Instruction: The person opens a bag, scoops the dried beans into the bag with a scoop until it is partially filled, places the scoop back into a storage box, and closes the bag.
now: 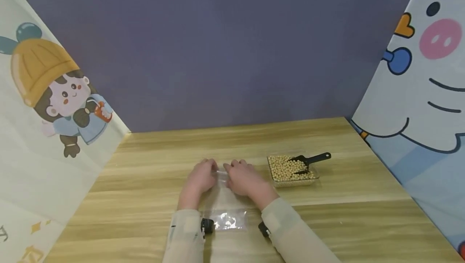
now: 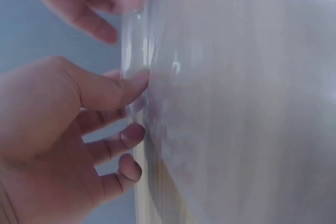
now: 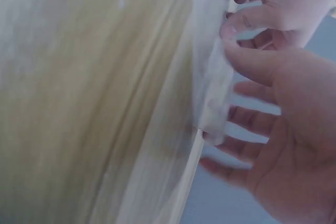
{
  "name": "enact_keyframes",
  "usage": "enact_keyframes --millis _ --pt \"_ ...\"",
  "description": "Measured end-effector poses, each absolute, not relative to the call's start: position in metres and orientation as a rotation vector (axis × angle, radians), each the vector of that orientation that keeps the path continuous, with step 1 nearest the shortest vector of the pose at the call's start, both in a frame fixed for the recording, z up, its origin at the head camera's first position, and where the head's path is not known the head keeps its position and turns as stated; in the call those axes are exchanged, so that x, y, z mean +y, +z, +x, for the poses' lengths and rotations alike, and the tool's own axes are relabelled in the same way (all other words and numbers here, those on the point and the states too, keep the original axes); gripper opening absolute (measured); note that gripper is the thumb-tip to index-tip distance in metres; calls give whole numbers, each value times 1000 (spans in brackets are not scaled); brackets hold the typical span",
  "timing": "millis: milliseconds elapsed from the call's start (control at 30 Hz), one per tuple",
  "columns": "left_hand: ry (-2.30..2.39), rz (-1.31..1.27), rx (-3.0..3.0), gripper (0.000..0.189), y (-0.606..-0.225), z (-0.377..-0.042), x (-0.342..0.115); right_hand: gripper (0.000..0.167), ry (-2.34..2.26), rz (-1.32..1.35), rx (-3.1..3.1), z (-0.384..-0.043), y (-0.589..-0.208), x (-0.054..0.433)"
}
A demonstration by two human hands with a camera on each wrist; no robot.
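Observation:
A clear plastic bag (image 1: 230,219) lies lengthwise on the wooden table, its far edge raised between both hands. At the left of that edge, my left hand (image 1: 200,178) pinches the film; in the left wrist view its thumb presses the bag's rim (image 2: 137,51) against the index finger, the other fingers loosely bent. My right hand (image 1: 247,180) pinches the same edge on the right side. The right wrist view shows that thumb against the film (image 3: 207,77) and the remaining fingers spread behind it. Both hands are close together.
Right of the hands stands a clear tub (image 1: 290,183) of yellowish beans (image 1: 283,167) with a black scoop (image 1: 319,157) resting in it, handle pointing right. A dark wall (image 1: 232,53) rises behind the table (image 1: 145,198). Cartoon-printed panels (image 1: 29,166) flank both sides.

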State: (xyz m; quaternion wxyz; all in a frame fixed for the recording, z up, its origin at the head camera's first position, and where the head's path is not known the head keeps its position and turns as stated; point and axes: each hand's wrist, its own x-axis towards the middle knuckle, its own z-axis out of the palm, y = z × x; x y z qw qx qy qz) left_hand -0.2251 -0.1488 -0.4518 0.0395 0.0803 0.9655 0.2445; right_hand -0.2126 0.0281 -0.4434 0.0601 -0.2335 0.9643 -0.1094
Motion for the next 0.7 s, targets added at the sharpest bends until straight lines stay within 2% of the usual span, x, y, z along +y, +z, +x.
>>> enact_keyframes --millis 167,267,400,567,700 --pt "901 284 2937 24 -444 -222 -152 30 -556 -771 2895 -212 -434 30" --pt "1016 300 2924 25 -433 -218 -151 21 -751 -724 2850 -210 -425 36" --pt "1148 330 2928 22 -415 -214 -144 16 -1062 -581 2720 -206 -409 49" --pt "1273 285 2979 36 -395 -207 -134 15 -1376 -358 2597 -202 -390 64" --pt "1416 240 2935 26 -385 -200 -122 16 -1583 -205 2535 -197 -381 75"
